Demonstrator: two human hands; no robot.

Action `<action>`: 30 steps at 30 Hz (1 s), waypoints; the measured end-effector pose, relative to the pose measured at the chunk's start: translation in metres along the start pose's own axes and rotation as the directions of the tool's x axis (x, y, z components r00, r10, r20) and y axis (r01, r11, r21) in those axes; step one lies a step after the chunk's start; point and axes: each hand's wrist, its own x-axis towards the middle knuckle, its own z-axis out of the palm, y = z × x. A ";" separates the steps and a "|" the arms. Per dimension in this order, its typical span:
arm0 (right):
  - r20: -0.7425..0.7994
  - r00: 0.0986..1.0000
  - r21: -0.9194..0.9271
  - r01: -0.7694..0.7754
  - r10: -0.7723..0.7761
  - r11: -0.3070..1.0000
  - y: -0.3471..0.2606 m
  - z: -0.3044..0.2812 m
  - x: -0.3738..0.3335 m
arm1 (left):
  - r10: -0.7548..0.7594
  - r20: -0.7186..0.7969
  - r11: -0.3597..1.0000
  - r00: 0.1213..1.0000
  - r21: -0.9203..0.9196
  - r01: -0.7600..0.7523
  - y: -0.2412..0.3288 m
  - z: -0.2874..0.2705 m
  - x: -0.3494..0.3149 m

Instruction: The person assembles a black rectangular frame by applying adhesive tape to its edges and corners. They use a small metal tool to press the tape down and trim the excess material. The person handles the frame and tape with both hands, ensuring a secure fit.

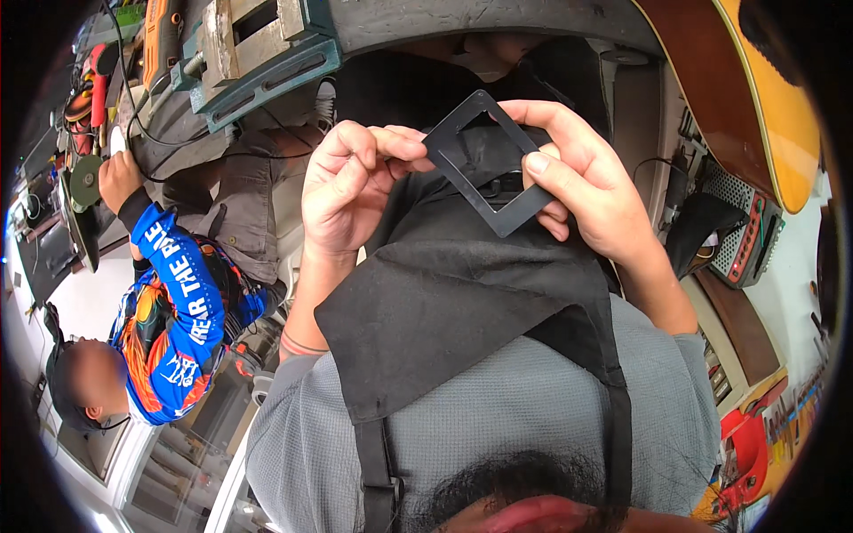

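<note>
My right hand (577, 178) grips a flat black rectangular frame (515, 213) by its right edge, thumb on the front and fingers behind. The frame is held up in front of my chest and tilted onto one corner, with a large open window in its middle. At its left corner, the fingertips of my left hand (342, 182) meet the edge; the other fingers are curled in. Exactly how the left fingertips bear on the frame is partly hidden. Behind and below hangs my black apron (435, 320).
A green metal vise (275, 75) stands on the dark bench (409, 22) ahead. An acoustic guitar body (777, 107) juts in at the upper right, above a red-and-grey box (751, 240). On the left, a co-worker in a blue sleeve (182, 275) holds a tool with a round disc (84, 182).
</note>
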 end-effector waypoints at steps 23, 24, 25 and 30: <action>-0.184 0.980 -0.121 0.050 -0.072 0.991 0.042 0.005 0.020 | -0.039 -0.133 0.968 0.990 0.241 0.070 -0.010 0.016 -0.001; -0.189 0.979 -0.143 0.054 -0.081 0.988 0.044 0.006 0.021 | -0.042 -0.135 0.968 0.990 0.240 0.073 -0.010 0.016 0.000; -0.194 0.977 -0.166 0.058 -0.090 0.985 0.045 0.006 0.022 | -0.044 -0.136 0.968 0.990 0.240 0.077 -0.010 0.016 0.000; -0.164 0.986 -0.117 0.014 -0.034 0.993 0.044 0.005 0.023 | -0.064 -0.165 0.973 0.984 0.209 0.099 -0.010 0.013 -0.002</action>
